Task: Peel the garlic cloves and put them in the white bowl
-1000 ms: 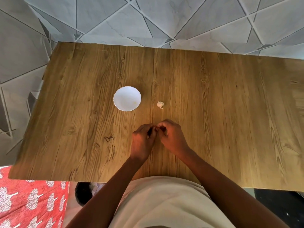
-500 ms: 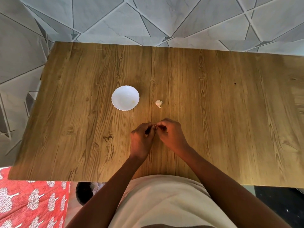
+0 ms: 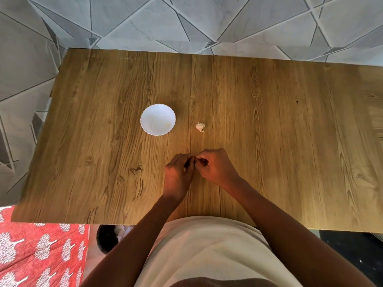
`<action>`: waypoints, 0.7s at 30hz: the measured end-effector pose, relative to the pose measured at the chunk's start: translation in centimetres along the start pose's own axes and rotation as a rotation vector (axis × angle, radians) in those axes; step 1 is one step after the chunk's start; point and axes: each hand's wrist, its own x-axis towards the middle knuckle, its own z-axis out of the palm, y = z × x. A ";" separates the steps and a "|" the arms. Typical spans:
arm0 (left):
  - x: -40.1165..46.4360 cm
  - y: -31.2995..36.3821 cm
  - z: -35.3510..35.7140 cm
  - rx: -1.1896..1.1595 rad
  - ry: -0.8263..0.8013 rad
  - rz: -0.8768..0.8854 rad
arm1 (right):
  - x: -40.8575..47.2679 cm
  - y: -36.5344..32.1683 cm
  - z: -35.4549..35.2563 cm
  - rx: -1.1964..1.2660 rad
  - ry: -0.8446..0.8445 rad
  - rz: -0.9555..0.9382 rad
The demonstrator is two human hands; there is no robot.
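- Here, the left hand (image 3: 179, 175) and the right hand (image 3: 216, 166) meet fingertip to fingertip low over the wood-grain brown table (image 3: 269, 121), both with fingers curled in a pinch around something small between them; by the task it is most likely a garlic clove, but the fingers hide it almost wholly.
- To peel it well, I would judge that one hand should hold the clove steady while the other hand's nail catches the papery skin at an end and draws it off along the clove, not across it, so the flesh is not bruised or dropped.
- Keeping the hands close above the table seems wise, since a slipped clove would then fall only a little way.
- The pinched clove's long axis and which way it points cannot be told.
- A small white papery garlic piece (image 3: 200, 126) lies on the table beyond the hands, apart from them, its thin tip toward the near right.
- The round white bowl with a scalloped rim (image 3: 145, 126) stands to the left of that piece, near but not touching, with a faint yellowish bit inside that is too small to name.
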 end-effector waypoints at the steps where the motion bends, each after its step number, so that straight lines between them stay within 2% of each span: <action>1: 0.0 0.0 0.0 -0.002 0.000 0.005 | 0.0 0.0 0.0 -0.002 -0.005 -0.001; 6: 0.1 -0.3 -0.2 -0.004 -0.004 0.016 | 0.1 -0.1 0.1 0.012 -0.003 0.017; 9: 0.6 -0.1 -0.4 -0.030 -0.002 0.004 | -0.1 -0.4 0.0 0.131 0.050 0.125; 13: 1.3 0.9 -0.5 -0.184 0.002 -0.168 | -0.3 -0.2 0.1 0.332 0.113 0.295; 18: 1.5 1.1 0.1 -0.275 -0.026 -0.329 | -0.7 -0.3 0.2 0.303 0.119 0.287; 21: 1.3 1.4 0.0 -0.276 -0.003 -0.337 | -0.8 -0.5 0.5 0.320 0.177 0.260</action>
